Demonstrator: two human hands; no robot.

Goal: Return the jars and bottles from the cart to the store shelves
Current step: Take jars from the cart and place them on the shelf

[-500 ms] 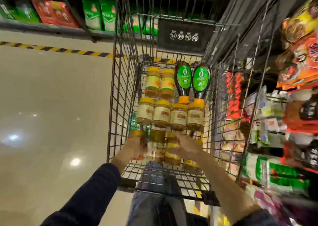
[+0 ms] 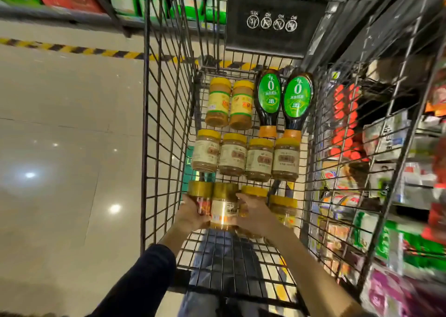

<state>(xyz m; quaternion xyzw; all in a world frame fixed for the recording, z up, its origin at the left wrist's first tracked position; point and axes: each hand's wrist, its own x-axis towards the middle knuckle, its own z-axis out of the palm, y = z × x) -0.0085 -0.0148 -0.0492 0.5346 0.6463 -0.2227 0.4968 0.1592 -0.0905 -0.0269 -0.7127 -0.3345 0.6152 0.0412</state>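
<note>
Reaching down into the wire cart (image 2: pixel 166 128), both bare hands work at the nearest row of gold-lidded jars lying on its floor. The left hand (image 2: pixel 193 216) curls round the leftmost jar (image 2: pixel 200 197), fingers wrapped on its outer side. The right hand (image 2: pixel 252 216) lies over the third jar (image 2: pixel 254 191) with its fingers hooked down that jar's left side, gripping it. The second jar (image 2: pixel 224 208) sits squeezed between the two hands, and the fourth jar (image 2: pixel 283 210) lies just beside the right wrist, untouched. Beyond them a middle row of four pale-labelled jars (image 2: pixel 233 157) lies side by side; past that, two yellow-labelled jars (image 2: pixel 218 102) lie beside two dark bottles (image 2: pixel 269 99) with green oval labels, caps pointing toward the person. Stocked store shelves (image 2: pixel 391 148) stand close along the cart's right side, blurred
</note>
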